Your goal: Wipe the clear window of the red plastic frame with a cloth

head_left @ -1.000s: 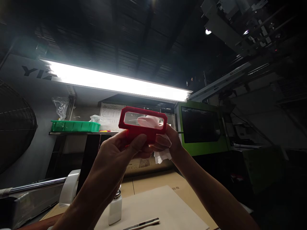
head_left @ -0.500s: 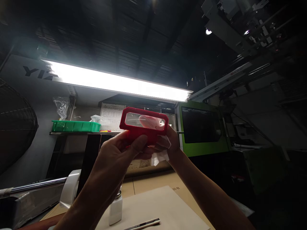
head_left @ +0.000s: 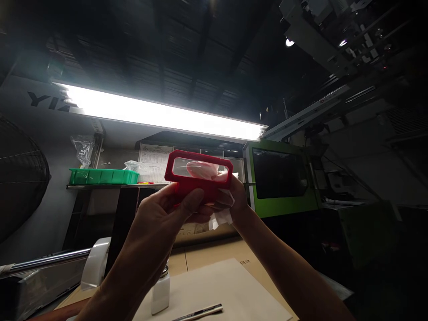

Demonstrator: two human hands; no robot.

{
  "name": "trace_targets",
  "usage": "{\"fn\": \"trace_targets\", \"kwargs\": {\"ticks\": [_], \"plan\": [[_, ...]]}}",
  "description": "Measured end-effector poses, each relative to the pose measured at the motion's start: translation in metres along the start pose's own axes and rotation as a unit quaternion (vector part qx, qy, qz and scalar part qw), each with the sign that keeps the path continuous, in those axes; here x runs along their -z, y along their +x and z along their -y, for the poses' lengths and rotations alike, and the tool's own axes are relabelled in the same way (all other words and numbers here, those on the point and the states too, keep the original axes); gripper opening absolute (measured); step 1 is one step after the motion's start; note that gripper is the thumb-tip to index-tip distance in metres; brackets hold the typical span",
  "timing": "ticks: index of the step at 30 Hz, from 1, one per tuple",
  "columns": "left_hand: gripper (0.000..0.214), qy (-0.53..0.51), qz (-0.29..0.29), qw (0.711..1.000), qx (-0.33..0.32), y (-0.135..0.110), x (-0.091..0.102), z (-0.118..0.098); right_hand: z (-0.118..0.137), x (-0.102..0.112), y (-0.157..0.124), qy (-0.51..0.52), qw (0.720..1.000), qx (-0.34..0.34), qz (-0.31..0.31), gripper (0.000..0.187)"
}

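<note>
A red plastic frame (head_left: 170, 166) with a clear window is held up below the lamp, in the middle of the view. My left hand (head_left: 170, 209) is closed on its lower part, thumb across the near face. Behind the frame, my right hand (head_left: 238, 198) holds a crumpled white wipe (head_left: 221, 217). One of its fingers shows through the window and appears to press the wipe against or close to the pane; contact is hard to tell. Most of my right fingers are hidden by the red part.
Below are a white bottle (head_left: 161, 292) and a pen (head_left: 200, 313) on a pale board (head_left: 220, 285). A green tray (head_left: 103, 177) sits on the shelf beneath a long bright lamp (head_left: 160, 113). A fan (head_left: 22, 174) stands left, a green machine (head_left: 284, 207) right.
Behind the window, my right finger has slid a little to the left with the wipe. My left hand keeps its hold on the red frame; the whole view has shifted slightly.
</note>
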State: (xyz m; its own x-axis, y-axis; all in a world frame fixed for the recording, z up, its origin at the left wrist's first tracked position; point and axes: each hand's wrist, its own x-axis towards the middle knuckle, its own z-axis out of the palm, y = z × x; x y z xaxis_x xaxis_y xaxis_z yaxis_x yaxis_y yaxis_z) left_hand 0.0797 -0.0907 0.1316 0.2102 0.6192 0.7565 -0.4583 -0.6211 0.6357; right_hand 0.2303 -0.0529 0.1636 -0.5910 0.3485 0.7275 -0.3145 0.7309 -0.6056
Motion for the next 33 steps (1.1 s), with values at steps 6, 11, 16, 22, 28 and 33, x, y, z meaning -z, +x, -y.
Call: {"fn": "trace_targets", "kwargs": {"ticks": [6,11,16,22,28,33], "plan": [[0.018,-0.002,0.006,1.0,0.002,0.002,0.002,0.0,-0.007,0.003,-0.001,0.012,0.999,0.031,-0.018,0.056],[0.02,0.012,-0.012,1.0,-0.011,0.004,0.006,0.0,-0.008,0.001,-0.007,0.006,0.998,0.013,-0.061,0.048],[0.023,0.019,-0.007,0.999,-0.028,0.008,0.012,0.001,-0.007,-0.006,-0.015,-0.03,0.984,0.043,-0.172,0.033],[0.022,0.026,-0.027,0.999,-0.025,0.01,0.013,0.003,0.003,-0.022,-0.042,-0.381,0.826,0.22,-0.352,0.018],[0.021,0.02,-0.034,0.998,-0.038,0.011,0.012,0.008,0.031,-0.049,-0.044,-0.8,0.508,0.285,-0.145,0.023],[0.025,0.022,-0.011,0.999,-0.034,0.01,0.009,0.007,0.034,-0.055,-0.032,-0.856,0.429,0.246,-0.147,0.026]]}}
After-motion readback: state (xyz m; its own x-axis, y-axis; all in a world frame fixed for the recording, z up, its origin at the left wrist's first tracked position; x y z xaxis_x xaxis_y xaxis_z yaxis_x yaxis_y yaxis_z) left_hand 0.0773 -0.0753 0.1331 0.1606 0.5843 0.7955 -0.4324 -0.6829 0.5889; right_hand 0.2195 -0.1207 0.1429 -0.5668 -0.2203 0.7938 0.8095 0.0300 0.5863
